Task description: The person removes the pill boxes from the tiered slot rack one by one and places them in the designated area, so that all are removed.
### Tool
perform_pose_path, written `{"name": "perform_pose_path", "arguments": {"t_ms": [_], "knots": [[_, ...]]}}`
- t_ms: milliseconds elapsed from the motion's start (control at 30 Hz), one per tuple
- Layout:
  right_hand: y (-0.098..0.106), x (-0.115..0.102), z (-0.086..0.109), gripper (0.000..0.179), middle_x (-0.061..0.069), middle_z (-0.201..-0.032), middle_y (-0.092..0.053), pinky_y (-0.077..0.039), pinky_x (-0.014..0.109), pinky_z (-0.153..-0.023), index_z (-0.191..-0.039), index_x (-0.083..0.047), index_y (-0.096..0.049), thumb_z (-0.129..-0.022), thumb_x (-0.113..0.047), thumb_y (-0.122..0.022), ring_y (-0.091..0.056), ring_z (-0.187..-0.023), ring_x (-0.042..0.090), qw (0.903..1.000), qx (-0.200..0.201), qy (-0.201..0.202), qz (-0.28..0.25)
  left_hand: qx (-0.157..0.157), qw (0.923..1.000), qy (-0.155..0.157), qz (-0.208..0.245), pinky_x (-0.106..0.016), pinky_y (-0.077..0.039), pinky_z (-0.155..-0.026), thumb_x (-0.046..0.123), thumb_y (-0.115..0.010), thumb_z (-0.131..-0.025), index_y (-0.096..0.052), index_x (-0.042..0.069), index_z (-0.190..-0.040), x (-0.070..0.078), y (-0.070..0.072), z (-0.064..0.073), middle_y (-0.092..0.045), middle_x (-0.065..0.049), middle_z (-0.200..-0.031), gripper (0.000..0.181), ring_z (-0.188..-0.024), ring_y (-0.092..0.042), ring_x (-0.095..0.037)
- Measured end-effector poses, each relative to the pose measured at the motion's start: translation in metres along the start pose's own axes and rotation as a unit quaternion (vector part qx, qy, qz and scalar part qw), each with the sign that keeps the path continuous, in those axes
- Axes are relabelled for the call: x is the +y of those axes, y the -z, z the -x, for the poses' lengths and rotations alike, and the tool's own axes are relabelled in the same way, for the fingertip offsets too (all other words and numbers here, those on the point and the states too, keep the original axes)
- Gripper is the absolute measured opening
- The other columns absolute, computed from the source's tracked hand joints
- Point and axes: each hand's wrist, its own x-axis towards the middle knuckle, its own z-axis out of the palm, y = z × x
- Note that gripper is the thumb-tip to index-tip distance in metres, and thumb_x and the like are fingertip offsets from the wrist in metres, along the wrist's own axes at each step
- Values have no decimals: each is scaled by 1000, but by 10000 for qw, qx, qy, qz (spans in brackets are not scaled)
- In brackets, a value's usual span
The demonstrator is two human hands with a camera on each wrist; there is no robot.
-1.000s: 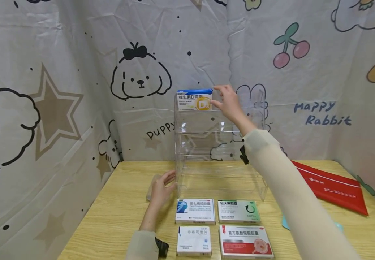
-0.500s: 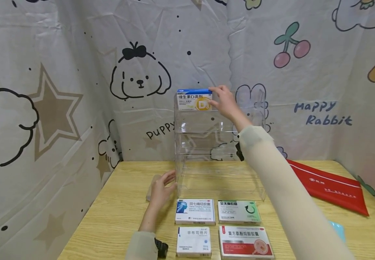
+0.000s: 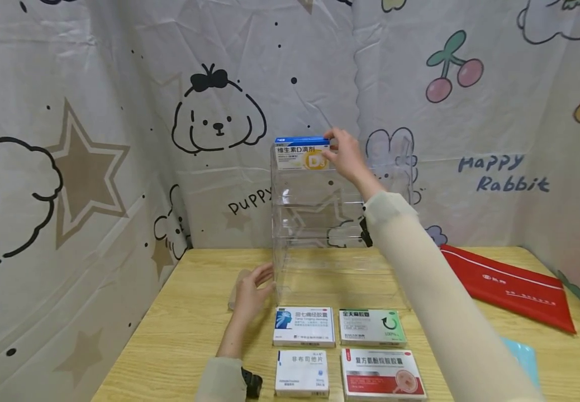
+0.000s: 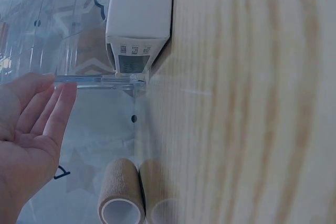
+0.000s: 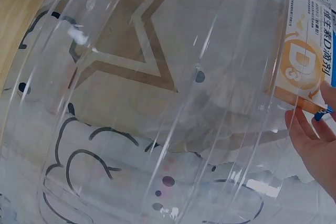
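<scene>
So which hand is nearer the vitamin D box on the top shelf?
Right. The right hand touches the vitamin D box; the left hand is down by the rack's base.

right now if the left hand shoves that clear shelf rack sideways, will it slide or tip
The clear rack is tall, with only one vitamin D box up top, so it looks light and likely to slide on the smooth wooden table. The left hand touches it low down, so tipping seems unlikely.

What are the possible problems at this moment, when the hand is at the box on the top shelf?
The right hand touches the vitamin D box standing at the top tier's front edge; a nudge might tip it off. The clear acrylic shelf is tall, and only the left hand steadies its base, so a hard push might rock it.
</scene>
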Motion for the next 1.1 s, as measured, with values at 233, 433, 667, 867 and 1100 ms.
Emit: {"name": "perform_pose_path", "arguments": {"t_ms": [233, 433, 667, 867, 1100], "knots": [[-7, -3, -5, 28, 19, -130, -51, -57, 41, -101, -121, -2, -52, -95, -6, -61, -60, -120, 37, 9993, 290, -98, -237, 45, 10000, 17, -3, -44, -54, -103, -11, -63, -86, -56, -9, -128, 2, 1, -2, -62, -30, -126, 42, -118, -62, -42], [-6, -4, -7, 23, 19, -127, -50, -58, 44, -97, -117, -1, -51, -96, -6, -59, -61, -116, 36, 9989, 297, -177, -315, 9, 10000, 27, 2, -42, -55, -102, -11, -63, -87, -56, -8, -129, 1, 1, -2, -62, -30, -127, 42, -118, -62, -41], [-5, -3, -7, 24, 21, -128, -49, -57, 44, -96, -118, 0, -49, -97, -6, -58, -60, -116, 36, 9986, 241, -236, -396, -16, 10000, 84, 16, -42, -55, -102, -11, -63, -87, -56, -8, -129, 2, 1, -1, -62, -29, -127, 42, -118, -62, -41], [-3, -1, -9, 23, 21, -125, -48, -57, 43, -93, -118, 0, -49, -97, -6, -58, -59, -113, 35, 9981, 308, -216, -485, -1, 9999, 126, -15, -44, -54, -103, -10, -63, -87, -56, -7, -129, 3, 1, 0, -62, -29, -128, 43, -118, -62, -41], [0, 1, -10, 24, 21, -126, -48, -56, 42, -94, -118, -1, -49, -97, -7, -58, -58, -113, 35, 9975, 389, -190, -554, 9, 9999, 134, -4, -44, -54, -103, -11, -63, -87, -56, -7, -129, 2, 0, 0, -61, -29, -128, 43, -119, -62, -41]]}}
